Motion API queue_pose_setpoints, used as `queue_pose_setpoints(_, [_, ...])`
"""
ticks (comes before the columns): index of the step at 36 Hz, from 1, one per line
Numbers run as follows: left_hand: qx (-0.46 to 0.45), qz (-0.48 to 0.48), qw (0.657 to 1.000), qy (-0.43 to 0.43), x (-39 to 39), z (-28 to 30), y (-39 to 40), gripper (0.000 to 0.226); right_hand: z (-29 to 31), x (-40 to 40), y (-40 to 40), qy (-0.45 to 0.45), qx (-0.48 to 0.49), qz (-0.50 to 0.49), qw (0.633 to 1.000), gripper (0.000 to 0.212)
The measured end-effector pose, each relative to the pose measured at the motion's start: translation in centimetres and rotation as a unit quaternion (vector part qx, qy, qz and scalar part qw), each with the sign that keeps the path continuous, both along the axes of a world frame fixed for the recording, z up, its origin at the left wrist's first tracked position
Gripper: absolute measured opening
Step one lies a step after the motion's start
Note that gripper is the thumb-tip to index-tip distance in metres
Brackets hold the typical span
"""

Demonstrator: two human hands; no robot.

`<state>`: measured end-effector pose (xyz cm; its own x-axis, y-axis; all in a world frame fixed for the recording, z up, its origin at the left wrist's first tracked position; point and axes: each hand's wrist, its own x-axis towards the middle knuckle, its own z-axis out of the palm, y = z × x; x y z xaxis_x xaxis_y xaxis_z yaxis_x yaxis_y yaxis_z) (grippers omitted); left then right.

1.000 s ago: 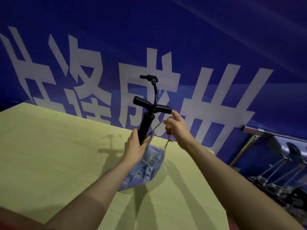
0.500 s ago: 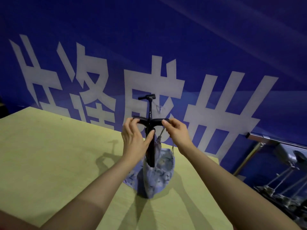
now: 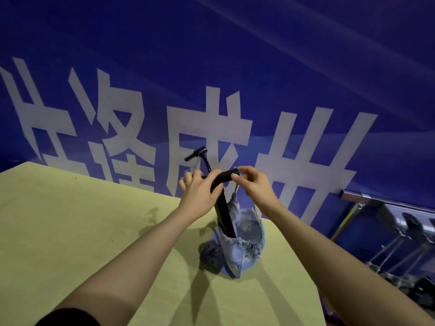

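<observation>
A black hand pump (image 3: 223, 208) stands tilted in a light blue patterned drawstring bag (image 3: 242, 243) on the yellow table (image 3: 70, 231). Its lower barrel is hidden inside the bag. My left hand (image 3: 200, 191) grips the left half of the pump's T-handle, with a thin cord showing above the fingers. My right hand (image 3: 254, 187) pinches the bag's drawstring beside the right end of the handle. The pump's hose and nozzle (image 3: 196, 153) stick up behind my hands.
A blue banner with large white characters (image 3: 211, 102) fills the background behind the table. The table's right edge (image 3: 303, 262) runs close to the bag. Beyond it, metal stands and a rail (image 3: 388, 222) sit low on the right.
The pump has sunk deeper into the bag and now leans. My left hand moved from the barrel up onto the handle. The bag has settled lower around the pump.
</observation>
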<state>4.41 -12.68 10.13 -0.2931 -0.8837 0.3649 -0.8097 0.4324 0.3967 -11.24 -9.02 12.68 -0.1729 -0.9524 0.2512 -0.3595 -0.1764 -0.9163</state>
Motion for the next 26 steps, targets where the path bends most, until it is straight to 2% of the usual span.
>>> queue_pose_setpoints(4, [-0.021,0.033,0.999,-0.012,-0.2,1.0,-0.4,0.036,1.2,-0.8,-0.2,0.138,-0.055,-0.039,0.988,0.039])
queue_pose_setpoints(6, [-0.037,0.035,0.998,-0.024,-0.4,1.6,-0.6,0.034,1.8,-1.0,-0.3,0.194,-0.099,-0.065,0.974,0.042])
queue_pose_setpoints(8, [-0.050,0.035,0.998,-0.033,-0.7,2.3,-0.6,0.032,2.5,-0.8,-0.4,0.213,-0.152,-0.091,0.961,0.039])
queue_pose_setpoints(12, [-0.072,0.035,0.994,-0.068,-1.2,3.7,-0.6,0.034,4.4,0.0,-0.9,0.156,-0.216,-0.128,0.955,0.027])
queue_pose_setpoints(16, [-0.075,0.036,0.991,-0.106,-1.2,4.6,-0.9,0.039,6.6,1.2,-1.6,0.073,-0.220,-0.122,0.965,0.008])
queue_pose_setpoints(18, [-0.082,0.036,0.989,-0.119,-1.2,5.0,-0.9,0.039,7.5,1.6,-2.3,0.010,-0.189,-0.137,0.972,0.030])
queue_pose_setpoints(20, [-0.085,0.038,0.986,-0.135,-1.2,5.2,-0.9,0.039,8.0,2.0,-2.8,-0.016,-0.157,-0.140,0.978,0.052])
queue_pose_setpoints(26, [-0.079,0.056,0.986,-0.135,-0.3,4.3,-0.8,0.038,8.2,2.9,-3.3,-0.036,-0.073,-0.133,0.988,0.056])
